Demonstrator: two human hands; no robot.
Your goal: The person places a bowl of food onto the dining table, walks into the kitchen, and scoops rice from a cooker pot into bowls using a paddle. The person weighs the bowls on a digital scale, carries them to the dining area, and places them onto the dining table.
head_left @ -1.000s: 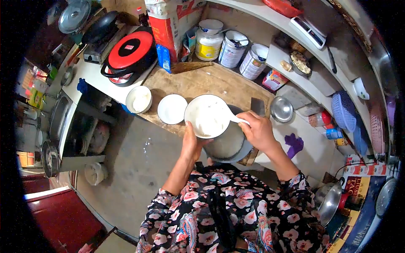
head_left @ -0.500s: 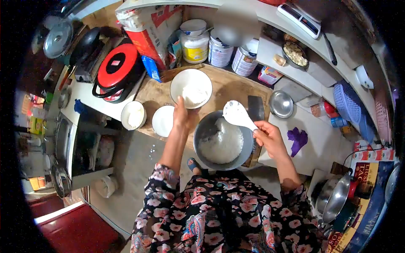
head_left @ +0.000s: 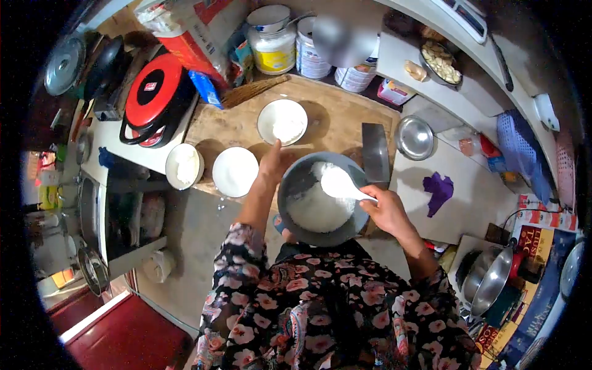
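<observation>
My right hand grips the handle of a white spoon, whose bowl is over the grey pot. White powder lies in the pot. My left hand is between the pot and a white bowl of white powder on the wooden board; its thumb tip is at the bowl's near rim, with the fingers apart from the thumb. Left of this hand stand a plain white bowl and another bowl with something white in it.
A cleaver lies on the board, beside a metal bowl. A purple cloth is on the right counter. A red-lidded pan, a flour bag and a tub stand behind. A shelf overhangs the right.
The powder bowl has gone from my left hand's hold over the pot to the board at the back. The spoon has moved from that bowl to low over the pot, still in my right hand.
</observation>
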